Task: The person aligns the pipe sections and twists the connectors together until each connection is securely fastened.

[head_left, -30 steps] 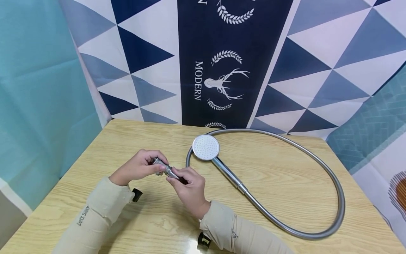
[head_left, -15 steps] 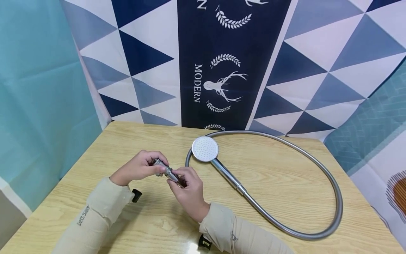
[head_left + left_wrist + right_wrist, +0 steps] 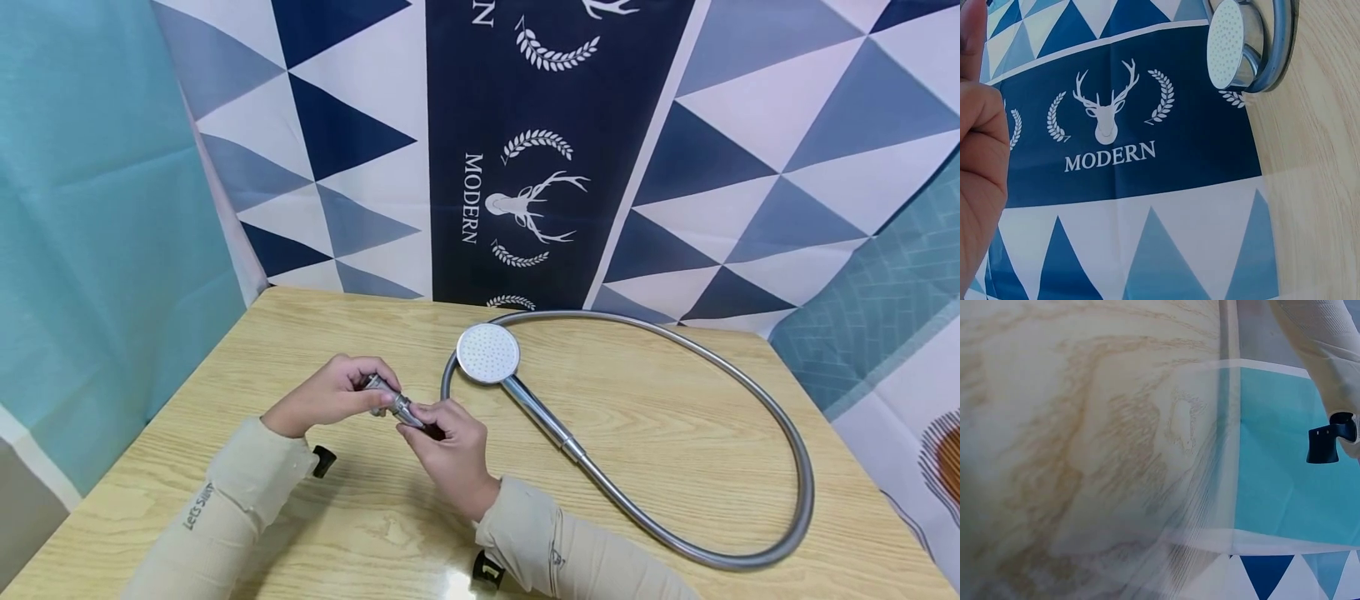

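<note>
Between my two hands is a small shiny metal fitting (image 3: 405,411), roughly cylindrical and held at a slant above the table. My left hand (image 3: 333,394) pinches its upper left end between thumb and fingers. The lower right end is gripped by the thumb and fingers of my right hand (image 3: 455,457), which cover much of it. Its exact kind is hard to tell. Part of the left hand (image 3: 982,162) shows at the edge of the left wrist view, without the fitting. Neither the right hand nor the fitting appears in the right wrist view.
A round white-faced shower head (image 3: 488,354) with a chrome handle lies right of the hands. Its grey hose (image 3: 738,562) loops across the right side of the wooden table (image 3: 360,533). Patterned cloth (image 3: 517,100) hangs behind the table's far edge.
The head view shifts slightly. My right thumb and fingers move a little on the end of the fitting, while my left hand keeps its hold. The shower head stays put.
</note>
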Demonstrator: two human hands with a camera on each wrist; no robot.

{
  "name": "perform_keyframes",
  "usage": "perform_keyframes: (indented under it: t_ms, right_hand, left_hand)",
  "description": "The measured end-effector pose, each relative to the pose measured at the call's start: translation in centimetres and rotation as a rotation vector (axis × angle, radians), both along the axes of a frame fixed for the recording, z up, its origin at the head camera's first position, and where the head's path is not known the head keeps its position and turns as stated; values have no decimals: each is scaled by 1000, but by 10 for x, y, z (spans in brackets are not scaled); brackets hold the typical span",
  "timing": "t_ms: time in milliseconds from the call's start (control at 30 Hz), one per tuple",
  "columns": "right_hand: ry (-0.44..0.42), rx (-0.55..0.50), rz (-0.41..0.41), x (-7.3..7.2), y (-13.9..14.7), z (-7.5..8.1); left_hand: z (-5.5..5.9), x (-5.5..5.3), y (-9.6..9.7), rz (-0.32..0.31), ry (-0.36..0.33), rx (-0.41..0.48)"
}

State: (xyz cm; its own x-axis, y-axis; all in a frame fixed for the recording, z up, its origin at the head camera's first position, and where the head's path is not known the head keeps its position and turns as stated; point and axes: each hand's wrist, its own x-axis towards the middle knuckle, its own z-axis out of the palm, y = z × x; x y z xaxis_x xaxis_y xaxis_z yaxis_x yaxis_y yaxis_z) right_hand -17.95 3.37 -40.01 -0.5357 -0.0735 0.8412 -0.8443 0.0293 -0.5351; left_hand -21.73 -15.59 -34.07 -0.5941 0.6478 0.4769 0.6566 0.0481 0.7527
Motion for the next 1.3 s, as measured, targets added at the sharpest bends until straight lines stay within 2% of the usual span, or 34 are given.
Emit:
perform_keyframes:
  t_ms: [267,633,833,967,1100,1200,1300]
  right_hand:
    - [36,6,-16,-1,2,5]
    - [60,28,-3,1,3,7]
    - [-19,40,20,3,4,7]
    - [-61,71,-8,4,4,6]
    - [-76,94,-76,4,3,6]
    - [-64,85,-107,4,1,5]
    - [-50,62,-101,4,0,5]
  left_hand:
    - [4,0,1,14,-13,-22]
    - [2,0,1,2,0,-18]
    - [2,0,0,3,2,-17]
    - [3,1,2,6,-6,-23]
    - [1,0,6,10,-26,-28]
    - [0,-1,8,15,-28,-27]
    - [-1,-1,8,26,-28,-26]
